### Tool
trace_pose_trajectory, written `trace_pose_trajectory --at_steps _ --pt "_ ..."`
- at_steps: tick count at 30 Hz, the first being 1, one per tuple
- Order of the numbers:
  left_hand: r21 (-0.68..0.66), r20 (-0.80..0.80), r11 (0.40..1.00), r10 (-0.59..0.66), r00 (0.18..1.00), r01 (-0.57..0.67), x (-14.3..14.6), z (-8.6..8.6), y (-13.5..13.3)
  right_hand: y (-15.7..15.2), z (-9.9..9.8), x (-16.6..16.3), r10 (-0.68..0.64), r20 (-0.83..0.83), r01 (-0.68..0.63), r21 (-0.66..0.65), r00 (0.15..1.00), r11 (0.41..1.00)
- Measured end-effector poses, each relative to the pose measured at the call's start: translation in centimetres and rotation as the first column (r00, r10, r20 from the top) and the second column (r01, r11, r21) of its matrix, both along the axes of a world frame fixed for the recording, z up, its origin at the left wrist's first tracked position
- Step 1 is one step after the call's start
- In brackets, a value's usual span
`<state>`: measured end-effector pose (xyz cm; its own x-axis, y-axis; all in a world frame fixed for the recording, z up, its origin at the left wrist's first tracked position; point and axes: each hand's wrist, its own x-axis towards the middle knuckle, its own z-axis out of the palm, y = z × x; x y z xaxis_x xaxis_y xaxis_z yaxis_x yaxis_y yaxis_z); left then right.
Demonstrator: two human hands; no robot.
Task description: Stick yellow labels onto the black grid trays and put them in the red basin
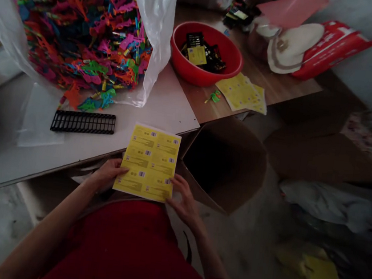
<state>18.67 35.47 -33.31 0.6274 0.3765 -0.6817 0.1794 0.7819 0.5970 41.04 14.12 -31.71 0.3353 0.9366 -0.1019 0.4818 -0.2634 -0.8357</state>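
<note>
A yellow printed sheet (149, 163), divided into several label-like panels, is held in front of my body at the table edge. My left hand (108, 173) grips its lower left side, thumb on top and fingers hidden beneath. On the lower right side my right hand (182, 197) pinches the same sheet. To the left on the white table lies a black plastic grid tray (83, 122). Behind it a big clear plastic bag (157, 33) stands open, filled with small colourful plastic toys (93, 35).
A red basin (200, 76) holds black pieces and a yellow card. More yellow sheets (238, 91) and a small green toy (215, 96) lie beside it. An open cardboard box (246, 164) stands below the table edge. A red package (334, 49) sits at the back right.
</note>
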Motion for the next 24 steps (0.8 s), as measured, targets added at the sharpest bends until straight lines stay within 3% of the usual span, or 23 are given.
trace_pose_trajectory --at_steps 3,5,7,10,13,14,16,19,22,24 --pt "0.018 0.040 1.000 0.022 0.999 -0.023 -0.1 0.5 -1.5 1.0 -0.4 -0.2 -0.295 -0.382 0.267 -0.126 0.876 0.955" --pt "0.089 0.067 0.993 0.066 0.996 -0.072 0.2 1.8 -2.0 2.6 -0.1 -0.9 -0.357 -0.524 0.350 -0.117 0.773 0.929" --pt "0.209 0.103 0.960 0.166 0.981 -0.185 0.7 3.9 -1.9 4.5 0.9 -1.4 -0.363 -0.547 0.407 -0.042 0.755 0.912" --pt "0.370 0.167 0.868 0.287 0.943 -0.330 1.0 7.4 -0.8 7.1 3.5 -1.1 -0.303 -0.500 0.398 0.091 0.811 0.913" --pt "0.525 0.142 0.811 0.217 0.966 -0.260 0.2 9.9 0.4 9.2 6.3 0.2 -0.131 -0.438 0.229 0.177 0.889 0.957" --pt "0.604 0.092 0.770 0.185 0.978 -0.203 -0.1 10.3 0.8 9.7 7.2 0.7 -0.080 -0.397 0.166 0.186 0.914 0.968" --pt "0.773 -0.057 0.631 0.176 0.983 -0.068 -0.8 10.8 1.2 10.7 8.6 1.2 -0.014 -0.271 0.065 0.183 0.963 0.981" --pt "0.910 -0.244 0.398 0.286 0.927 0.117 -1.5 11.0 1.0 11.6 9.7 1.1 0.008 -0.045 0.001 0.198 0.999 0.980" --pt "0.946 -0.292 0.255 0.405 0.866 0.200 -1.6 11.7 0.4 12.1 10.1 0.7 -0.024 0.140 -0.014 0.262 0.990 0.965" --pt "0.966 -0.243 0.197 0.446 0.862 0.170 -1.5 12.6 0.3 12.2 10.5 0.8 -0.082 0.269 -0.002 0.298 0.960 0.954"
